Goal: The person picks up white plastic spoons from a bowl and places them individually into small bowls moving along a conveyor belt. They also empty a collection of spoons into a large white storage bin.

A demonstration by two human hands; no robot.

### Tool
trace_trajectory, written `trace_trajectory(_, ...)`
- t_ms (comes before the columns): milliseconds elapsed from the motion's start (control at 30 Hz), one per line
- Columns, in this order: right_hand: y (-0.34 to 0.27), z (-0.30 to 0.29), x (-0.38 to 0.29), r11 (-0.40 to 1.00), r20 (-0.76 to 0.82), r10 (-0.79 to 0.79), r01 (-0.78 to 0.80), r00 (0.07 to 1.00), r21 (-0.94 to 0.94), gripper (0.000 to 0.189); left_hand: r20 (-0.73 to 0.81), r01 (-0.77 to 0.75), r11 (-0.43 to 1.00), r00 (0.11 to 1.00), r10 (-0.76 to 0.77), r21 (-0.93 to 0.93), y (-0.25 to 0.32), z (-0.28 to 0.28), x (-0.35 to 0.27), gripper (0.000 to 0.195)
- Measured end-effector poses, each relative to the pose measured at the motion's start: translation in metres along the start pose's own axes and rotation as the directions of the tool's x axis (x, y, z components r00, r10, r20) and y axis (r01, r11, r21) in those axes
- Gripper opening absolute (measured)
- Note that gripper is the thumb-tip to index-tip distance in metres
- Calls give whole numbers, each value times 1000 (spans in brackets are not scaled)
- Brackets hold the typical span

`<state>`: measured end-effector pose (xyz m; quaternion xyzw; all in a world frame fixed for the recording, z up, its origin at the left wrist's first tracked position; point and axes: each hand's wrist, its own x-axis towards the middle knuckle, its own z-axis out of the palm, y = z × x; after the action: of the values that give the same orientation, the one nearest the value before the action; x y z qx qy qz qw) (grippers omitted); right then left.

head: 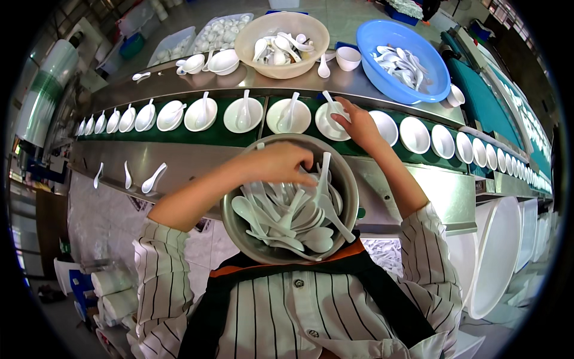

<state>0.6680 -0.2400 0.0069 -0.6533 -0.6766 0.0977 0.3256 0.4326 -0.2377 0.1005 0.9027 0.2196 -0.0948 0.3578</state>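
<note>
A steel basin (352, 197) full of white soup spoons (307, 224) stands close against my front. Over its far left part is my left hand (287, 164), its fingers curled down at the spoons; whether it grips one is unclear. My right hand (354, 119) is at a white bowl (325, 123) on the green conveyor belt (179, 137), with its thumb and fingers at a white spoon (331, 102) standing in that bowl. To the left, a row of white bowls (232, 112) each holds a spoon. Right of my hand, the white bowls (415, 134) hold no spoons.
On the steel ledge behind the belt stand a beige basin (281, 69) and a blue basin (406, 96), both with spoons, and small bowls (349, 59). Several loose spoons (154, 178) lie on the near steel edge at left. White tubs (497, 256) stand at the lower right.
</note>
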Motion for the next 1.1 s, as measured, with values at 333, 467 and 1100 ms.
trace_trajectory(333, -50, -81, -5, 867, 464, -185, -78, 866, 492, 11, -217, -156, 934, 972, 88, -321, 1, 44, -20, 16)
trace_trajectory(467, -19, -88, 42, 975, 311, -62, -9, 948, 223, 14, -272, -211, 908, 955, 114, -363, -8, 34, -18, 14)
trace_trajectory(1100, -69, -66, -9, 897, 378, -153, -32, 913, 441, 13, -275, -17, 705, 927, -254, -709, -25, 26, -45, 15)
